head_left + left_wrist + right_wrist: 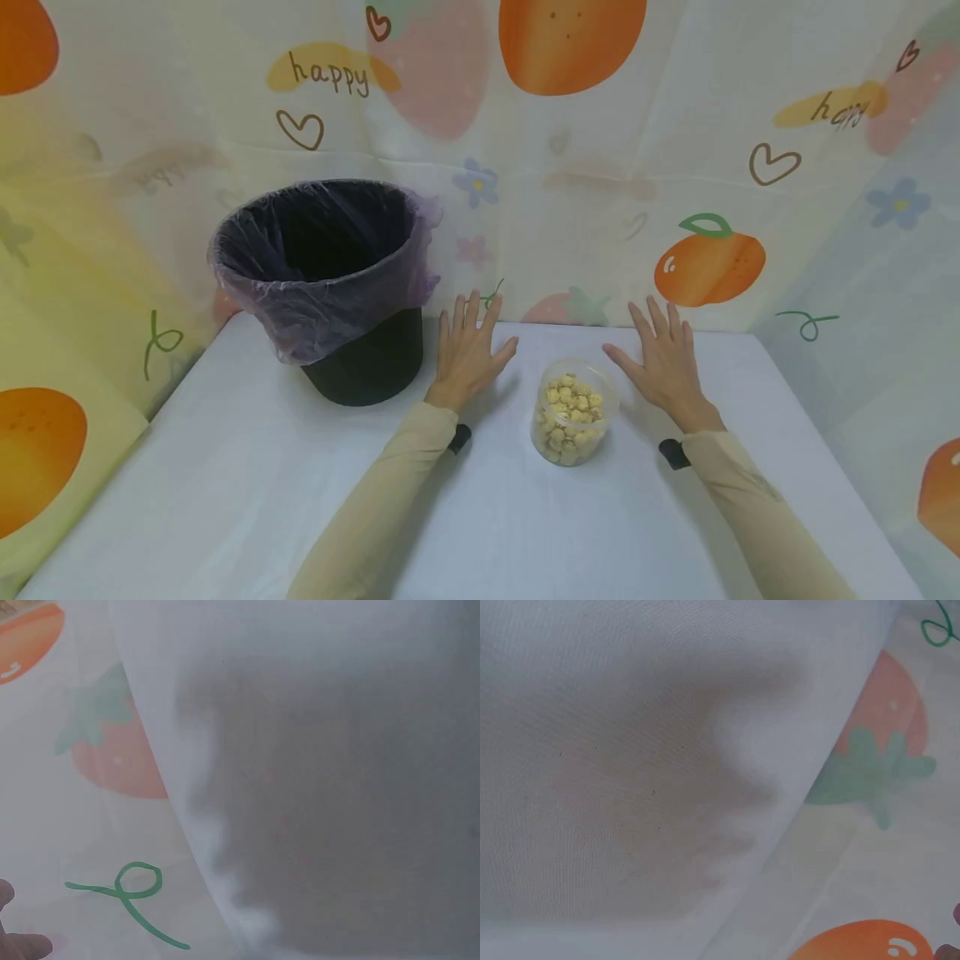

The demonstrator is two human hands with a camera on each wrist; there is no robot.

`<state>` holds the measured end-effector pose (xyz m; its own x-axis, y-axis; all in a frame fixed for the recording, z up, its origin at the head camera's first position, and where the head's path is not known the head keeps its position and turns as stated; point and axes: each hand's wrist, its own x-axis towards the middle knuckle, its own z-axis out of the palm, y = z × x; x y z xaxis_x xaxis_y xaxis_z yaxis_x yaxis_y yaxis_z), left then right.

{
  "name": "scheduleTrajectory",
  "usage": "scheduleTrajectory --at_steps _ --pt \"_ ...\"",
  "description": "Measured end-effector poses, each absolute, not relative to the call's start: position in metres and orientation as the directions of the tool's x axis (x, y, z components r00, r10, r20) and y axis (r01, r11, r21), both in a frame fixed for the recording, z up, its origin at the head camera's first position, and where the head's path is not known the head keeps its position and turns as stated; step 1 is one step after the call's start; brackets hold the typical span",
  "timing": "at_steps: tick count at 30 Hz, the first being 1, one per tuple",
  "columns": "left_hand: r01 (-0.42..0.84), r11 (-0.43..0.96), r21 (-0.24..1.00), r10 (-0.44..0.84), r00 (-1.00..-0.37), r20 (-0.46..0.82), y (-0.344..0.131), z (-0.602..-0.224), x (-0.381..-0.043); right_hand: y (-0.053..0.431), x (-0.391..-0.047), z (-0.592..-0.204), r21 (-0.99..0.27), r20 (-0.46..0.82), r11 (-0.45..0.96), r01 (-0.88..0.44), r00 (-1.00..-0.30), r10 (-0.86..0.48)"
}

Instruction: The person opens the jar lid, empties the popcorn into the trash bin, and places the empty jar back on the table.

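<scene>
In the head view, a clear plastic jar (573, 421) without a lid stands on the white table, partly filled with pale yellow popcorn balls (573, 408). To its left my left hand (467, 354) is held with fingers straight and spread, holding nothing. On the other side of the jar my right hand (663, 367) is likewise spread and holds nothing. Neither hand touches the jar. Both wrist views show mostly tablecloth under a hand's shadow, with only fingertips (26, 945) at the corner of the left one and fingertips (949, 952) at the edge of the right one.
A black trash bin (367, 358) lined with a purple plastic bag (330, 308) stands at the back left, near my left hand. The white table (525, 533) ends against a printed fabric backdrop (570, 208), which also hangs along both sides.
</scene>
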<state>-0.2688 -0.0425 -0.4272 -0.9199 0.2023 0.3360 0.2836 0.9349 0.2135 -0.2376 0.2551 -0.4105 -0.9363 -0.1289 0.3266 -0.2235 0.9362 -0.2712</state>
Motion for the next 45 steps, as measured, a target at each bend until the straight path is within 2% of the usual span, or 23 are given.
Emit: scheduleTrajectory --at_steps 13,28,38,45 --pt "0.316 0.924 0.217 0.221 -0.901 0.372 -0.040 -0.426 -0.255 0.252 -0.220 -0.411 -0.346 0.355 0.903 -0.256 -0.926 -0.127" --pt "0.342 0.856 0.388 0.197 -0.909 0.367 -0.035 -0.423 -0.233 0.245 -0.201 -0.421 -0.449 0.396 0.842 -0.299 -0.911 -0.113" --pt "0.365 0.801 0.475 0.228 -0.919 0.321 -0.028 -0.412 -0.220 0.247 -0.187 -0.420 -0.605 0.311 0.743 -0.287 -0.944 -0.112" --pt "0.404 0.758 0.512 0.272 -0.909 0.316 -0.022 -0.408 -0.214 0.248 -0.177 -0.421 -0.661 0.282 0.684 -0.308 -0.947 -0.153"
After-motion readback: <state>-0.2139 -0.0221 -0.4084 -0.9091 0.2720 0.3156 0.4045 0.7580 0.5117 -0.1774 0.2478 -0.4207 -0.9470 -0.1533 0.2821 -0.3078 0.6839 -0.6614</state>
